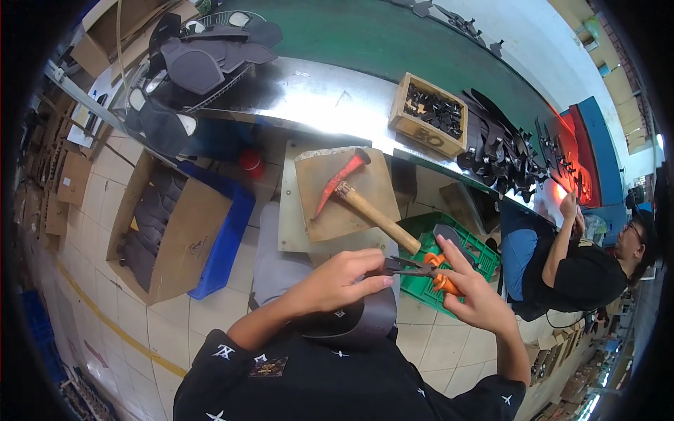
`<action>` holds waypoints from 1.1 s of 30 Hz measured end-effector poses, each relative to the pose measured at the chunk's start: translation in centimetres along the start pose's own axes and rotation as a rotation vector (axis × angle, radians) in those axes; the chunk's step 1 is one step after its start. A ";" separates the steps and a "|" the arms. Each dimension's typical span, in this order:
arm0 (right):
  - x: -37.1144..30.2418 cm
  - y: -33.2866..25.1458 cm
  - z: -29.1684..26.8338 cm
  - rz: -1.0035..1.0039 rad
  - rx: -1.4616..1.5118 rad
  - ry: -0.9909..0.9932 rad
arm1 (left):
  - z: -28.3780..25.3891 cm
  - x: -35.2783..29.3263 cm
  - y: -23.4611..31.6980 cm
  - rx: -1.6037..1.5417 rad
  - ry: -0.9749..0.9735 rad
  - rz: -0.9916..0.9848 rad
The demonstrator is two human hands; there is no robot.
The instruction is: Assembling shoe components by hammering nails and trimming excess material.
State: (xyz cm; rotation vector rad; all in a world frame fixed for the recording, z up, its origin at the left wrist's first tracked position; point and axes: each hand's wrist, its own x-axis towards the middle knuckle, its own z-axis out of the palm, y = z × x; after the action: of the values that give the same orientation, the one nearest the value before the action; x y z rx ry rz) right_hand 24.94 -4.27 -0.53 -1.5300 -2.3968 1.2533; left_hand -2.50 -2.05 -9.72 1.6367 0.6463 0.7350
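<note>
My right hand (476, 298) is closed around orange-handled scissors (430, 269), their dark blades slightly apart and pointing left. My left hand (344, 279) pinches a small dark piece (387, 265) at the blade tips; its shape is mostly hidden by the fingers. Below both hands, a dark grey curved shoe part (361, 319) lies across my lap, partly covered by my left forearm. Just beyond my hands, a hammer (365, 210) with a red head and wooden handle rests on a tan board (312, 182).
A metal-edged bench (302, 88) crosses ahead, holding a wooden box (427, 133) of small black parts and dark straps (495, 151). A wire basket (242, 74) of grey pieces stands left. Below are a cardboard box (193, 242) and a green crate (484, 256). Another person (583, 270) sits right.
</note>
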 end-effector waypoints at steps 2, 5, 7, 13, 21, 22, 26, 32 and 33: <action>-0.1 0.0 0.1 0.015 -0.007 -0.004 | 0.1 -0.1 0.0 -0.005 -0.007 -0.006; -0.3 -0.1 0.3 0.026 0.015 0.018 | 0.2 -0.2 0.0 0.009 -0.004 -0.004; -0.3 -0.1 0.4 0.046 0.028 0.003 | 0.3 -0.2 0.0 0.011 -0.013 -0.028; -0.2 -0.3 0.0 0.047 0.042 -0.039 | 0.4 -0.2 0.0 0.020 -0.008 -0.031; -0.4 -0.4 -0.3 0.012 -0.024 -0.023 | 0.4 -0.5 0.1 0.008 -0.003 0.004; -0.3 -0.4 -0.3 0.013 -0.034 -0.026 | 0.4 -0.4 0.2 0.023 -0.008 -0.001; -0.3 -0.5 -0.3 0.017 -0.033 -0.039 | 0.5 -0.4 0.2 0.003 -0.011 -0.007; -0.7 0.1 -0.2 0.035 -0.033 -0.037 | 0.6 -0.4 0.1 -0.002 -0.016 -0.003; -0.7 0.2 -0.2 0.037 -0.030 -0.039 | 0.6 -0.4 0.1 -0.004 -0.015 -0.003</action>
State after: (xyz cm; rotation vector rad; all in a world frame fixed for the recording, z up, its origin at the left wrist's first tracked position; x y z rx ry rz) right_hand 25.57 -4.68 -0.29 -1.5795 -2.4328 1.2721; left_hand -2.29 -2.72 -9.73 1.6357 0.6356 0.7205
